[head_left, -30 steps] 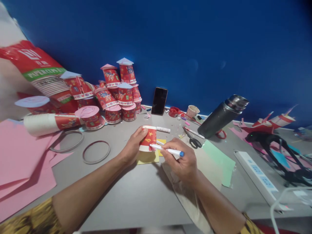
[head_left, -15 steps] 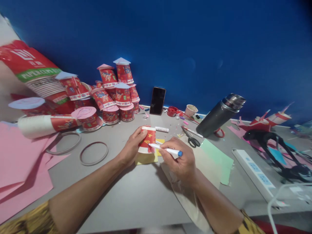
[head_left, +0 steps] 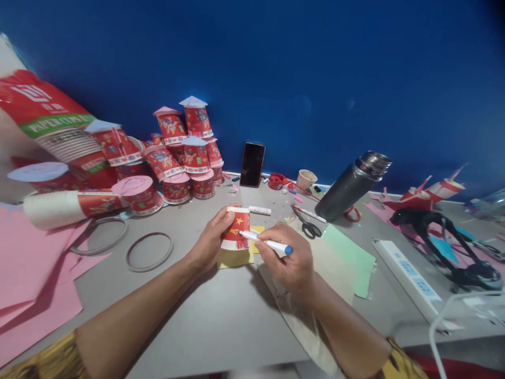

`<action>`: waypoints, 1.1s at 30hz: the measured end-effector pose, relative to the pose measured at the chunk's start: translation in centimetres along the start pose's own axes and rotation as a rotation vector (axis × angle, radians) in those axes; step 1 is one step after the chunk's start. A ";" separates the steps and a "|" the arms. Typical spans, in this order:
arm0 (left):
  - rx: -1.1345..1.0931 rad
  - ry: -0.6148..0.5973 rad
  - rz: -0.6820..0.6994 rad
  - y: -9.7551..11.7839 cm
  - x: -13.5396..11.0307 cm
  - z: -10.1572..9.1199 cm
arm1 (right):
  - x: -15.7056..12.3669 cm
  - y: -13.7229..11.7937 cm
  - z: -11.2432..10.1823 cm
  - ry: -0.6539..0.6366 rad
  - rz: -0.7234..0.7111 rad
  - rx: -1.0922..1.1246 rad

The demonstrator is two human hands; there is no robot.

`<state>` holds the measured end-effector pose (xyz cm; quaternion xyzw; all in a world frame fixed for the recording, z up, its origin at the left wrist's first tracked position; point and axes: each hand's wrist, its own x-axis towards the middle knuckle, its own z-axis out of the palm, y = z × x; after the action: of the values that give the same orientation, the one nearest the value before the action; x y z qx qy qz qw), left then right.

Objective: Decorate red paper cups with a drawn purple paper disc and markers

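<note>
At the centre of the frame, the cup (head_left: 240, 223) is held above the table (head_left: 205, 326), over yellow paper (head_left: 233, 260). The left hand (head_left: 211, 242) grips its left side, thumb on the printed face. The right hand (head_left: 290, 255) is closed on a pen (head_left: 278, 246), blue end to the right, tip at the cup's printed side; whether tip and cup are touching cannot be confirmed.

Just beyond the cup lies a marker (head_left: 260, 210); farther up the frame a phone (head_left: 252, 165) stands on end against the blue wall (head_left: 272, 79). Right of centre: scissors (head_left: 311, 230), a tilted flask (head_left: 347, 190) and green paper (head_left: 353, 258). Lower right: a power strip (head_left: 408, 278).

Left of centre, capped cups (head_left: 196, 156) are stacked near the wall. Below them lies a ring (head_left: 150, 251), a second partly overlapping pink paper (head_left: 35, 258) at the left edge. Upper left: a red and green bag (head_left: 51, 113) of paper cups.
</note>
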<state>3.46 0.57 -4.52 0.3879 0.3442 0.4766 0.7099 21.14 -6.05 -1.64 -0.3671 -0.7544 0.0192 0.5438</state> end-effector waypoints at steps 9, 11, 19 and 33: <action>-0.030 0.001 -0.007 0.1 0.0 0.1 | 0.0 -0.3 0.0 0.015 -0.028 -0.013; -0.043 -0.007 -0.016 0.1 0.0 0.1 | -0.1 -0.2 0.1 0.013 -0.037 -0.019; -0.104 0.003 -0.019 -0.1 0.2 0.1 | -0.1 -0.2 -0.3 0.075 0.070 -0.048; -0.141 -0.009 -0.041 0.1 0.0 0.3 | -0.2 -0.2 0.0 0.067 0.001 -0.069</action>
<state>3.67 0.49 -4.25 0.3319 0.3145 0.4834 0.7465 21.06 -6.29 -1.68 -0.3866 -0.7358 -0.0190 0.5557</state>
